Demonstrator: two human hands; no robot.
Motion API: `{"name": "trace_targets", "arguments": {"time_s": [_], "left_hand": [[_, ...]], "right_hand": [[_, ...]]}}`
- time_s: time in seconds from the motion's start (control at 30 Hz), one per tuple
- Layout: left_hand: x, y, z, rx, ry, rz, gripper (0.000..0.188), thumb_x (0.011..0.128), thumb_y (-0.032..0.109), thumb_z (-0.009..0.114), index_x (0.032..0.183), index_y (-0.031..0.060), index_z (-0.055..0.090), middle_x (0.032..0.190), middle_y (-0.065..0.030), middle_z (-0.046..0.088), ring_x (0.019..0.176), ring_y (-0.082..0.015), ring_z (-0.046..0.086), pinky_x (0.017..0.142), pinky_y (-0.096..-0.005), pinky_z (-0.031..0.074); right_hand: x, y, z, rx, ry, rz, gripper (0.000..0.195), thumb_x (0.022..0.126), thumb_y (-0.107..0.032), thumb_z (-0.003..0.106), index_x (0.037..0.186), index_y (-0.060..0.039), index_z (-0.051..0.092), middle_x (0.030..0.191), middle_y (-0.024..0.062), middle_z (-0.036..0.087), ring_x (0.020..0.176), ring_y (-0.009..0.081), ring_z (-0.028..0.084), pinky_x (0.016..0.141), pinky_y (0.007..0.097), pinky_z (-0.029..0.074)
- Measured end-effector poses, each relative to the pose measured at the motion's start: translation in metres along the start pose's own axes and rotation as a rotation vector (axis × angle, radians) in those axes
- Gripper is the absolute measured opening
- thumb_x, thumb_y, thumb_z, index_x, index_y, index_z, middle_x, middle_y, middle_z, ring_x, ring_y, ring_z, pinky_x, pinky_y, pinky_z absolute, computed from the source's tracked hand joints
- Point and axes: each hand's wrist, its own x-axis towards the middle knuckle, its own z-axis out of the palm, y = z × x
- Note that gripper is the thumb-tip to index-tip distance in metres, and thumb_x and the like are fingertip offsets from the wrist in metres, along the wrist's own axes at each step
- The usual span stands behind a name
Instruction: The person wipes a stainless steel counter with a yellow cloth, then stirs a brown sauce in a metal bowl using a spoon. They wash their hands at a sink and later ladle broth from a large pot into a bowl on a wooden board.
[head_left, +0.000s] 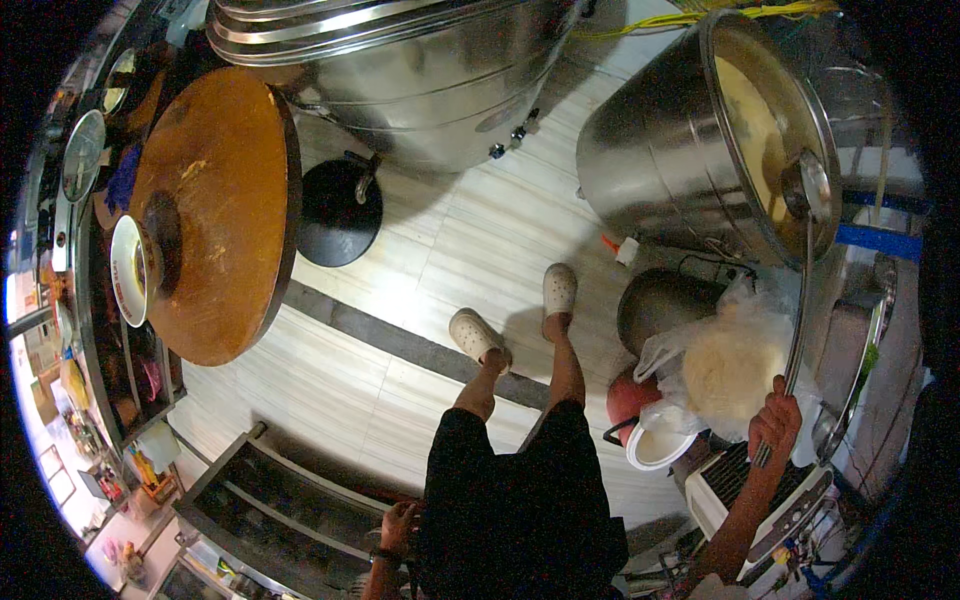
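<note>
My right hand (775, 424) grips the end of a long metal ladle handle (805, 315). The ladle's bowl (816, 184) is inside the mouth of a tall stainless steel stockpot (660, 142), near the rim. Pale, cloudy liquid (746, 120) fills part of that pot. Beside my black shorts, my left hand (400, 527) hangs low with curled fingers, close to a dark metal rack (300, 487). Whether those fingers hold anything is unclear.
A second large steel pot (420, 97) stands ahead, near a round wooden board (217, 217) bearing a white bowl (133, 271). On the right are a clear plastic bag of pale food (731, 367), a white tub (660, 446) and a dark stool-like cylinder (664, 304). Yellow cables (675, 22) run behind.
</note>
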Motion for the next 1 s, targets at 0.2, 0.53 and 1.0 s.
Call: {"name": "trace_targets", "arguments": {"time_s": [0.2,0.53,1.0], "left_hand": [[0.029,0.062,0.023,-0.226,0.079,0.029,0.034,0.09,0.021,0.062,0.109,-0.0058,0.053,0.092,-0.019,0.064,0.079,-0.028,0.066,0.063,-0.0401,0.058],[0.044,0.125,0.057,-0.13,0.156,-0.112,0.04,0.089,0.026,0.063,0.111,-0.0054,0.052,0.094,-0.0204,0.065,0.079,-0.0288,0.067,0.064,-0.0388,0.056],[0.062,0.238,0.112,-0.227,-0.049,0.181,0.026,0.089,0.017,0.059,0.107,-0.0009,0.053,0.09,-0.0173,0.066,0.072,-0.0265,0.067,0.058,-0.0344,0.055]], "right_hand": [[0.026,-0.013,-0.012,0.026,0.076,0.081,0.032,0.092,-0.004,0.039,0.123,0.0009,0.044,0.057,0.0005,0.04,0.035,0.0063,0.033,0.029,0.0232,0.03],[0.015,-0.016,0.029,-0.26,0.215,0.198,0.01,0.086,-0.005,0.047,0.094,-0.0092,0.052,0.055,-0.0047,0.034,0.036,0.0048,0.028,0.028,0.0224,0.026],[-0.032,-0.102,0.031,-0.378,0.04,0.273,0.009,0.093,-0.018,0.051,0.085,-0.0139,0.051,0.05,-0.0046,0.034,0.032,0.01,0.032,0.029,0.0272,0.029]]}}
